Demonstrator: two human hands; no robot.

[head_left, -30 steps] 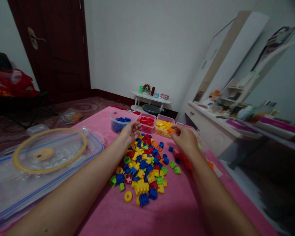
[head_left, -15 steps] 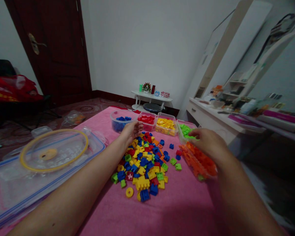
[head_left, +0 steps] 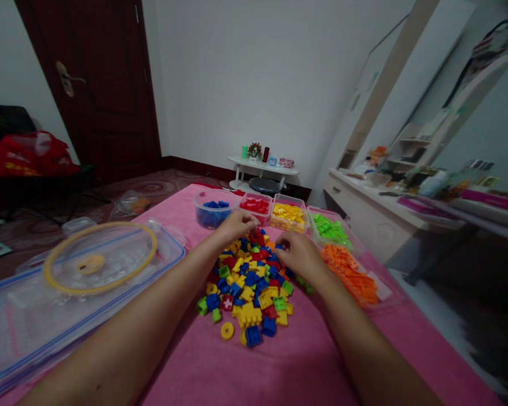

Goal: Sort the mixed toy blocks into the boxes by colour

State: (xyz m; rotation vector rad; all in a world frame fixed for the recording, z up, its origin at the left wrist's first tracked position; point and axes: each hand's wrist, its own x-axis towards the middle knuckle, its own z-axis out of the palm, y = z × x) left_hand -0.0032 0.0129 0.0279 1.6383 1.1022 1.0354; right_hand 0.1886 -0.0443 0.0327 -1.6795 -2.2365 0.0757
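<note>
1. Carefully, I'd pinch one at a time from the heap of multicoloured plastic bricks [head_left: 250, 282], central on the pink cloth-covered worktop [head_left: 275, 369].
2. My left hand [head_left: 237, 224] curls loosely, my right hand [head_left: 300, 255] is narrowed; I can't tell whether either holds anything.
3. I'd lift clear of neighbours.

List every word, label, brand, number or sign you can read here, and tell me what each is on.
No words, brands or numbers can be read.
Red bag: yellow and white markings, too blurred to read.
Red block in the pile: a pale star shape, no legible lettering.
Patterned box by the wall: any print is too small.
</note>
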